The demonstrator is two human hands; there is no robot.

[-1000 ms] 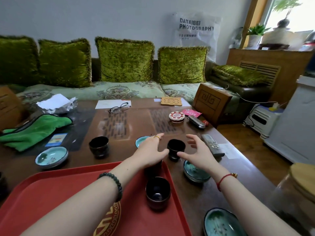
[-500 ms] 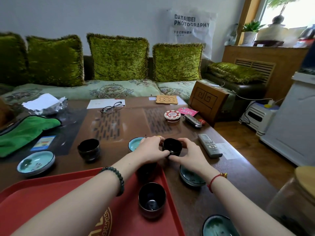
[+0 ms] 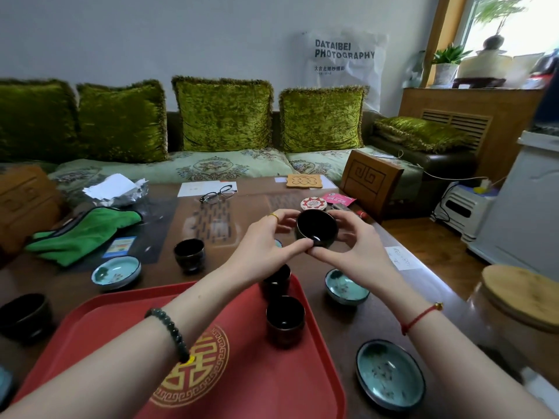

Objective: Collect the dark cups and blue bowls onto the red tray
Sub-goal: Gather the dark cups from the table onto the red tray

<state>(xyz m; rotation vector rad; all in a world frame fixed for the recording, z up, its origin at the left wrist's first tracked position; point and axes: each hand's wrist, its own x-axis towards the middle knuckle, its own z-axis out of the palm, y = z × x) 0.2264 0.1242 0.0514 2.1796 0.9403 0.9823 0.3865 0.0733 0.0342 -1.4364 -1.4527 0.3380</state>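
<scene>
Above red tray, both hands cradling dark cup, 2 cups below

Held cup: tilted, gripped by left hand and right hand
Red tray: two dark cups
Worktop: blue bowls

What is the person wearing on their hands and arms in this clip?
Both forearms are bare, with no sleeves in view. The left hand has a gold ring on one finger and a dark green beaded bracelet at the wrist. The right hand has a thin red cord bracelet with a small gold bead.
</scene>
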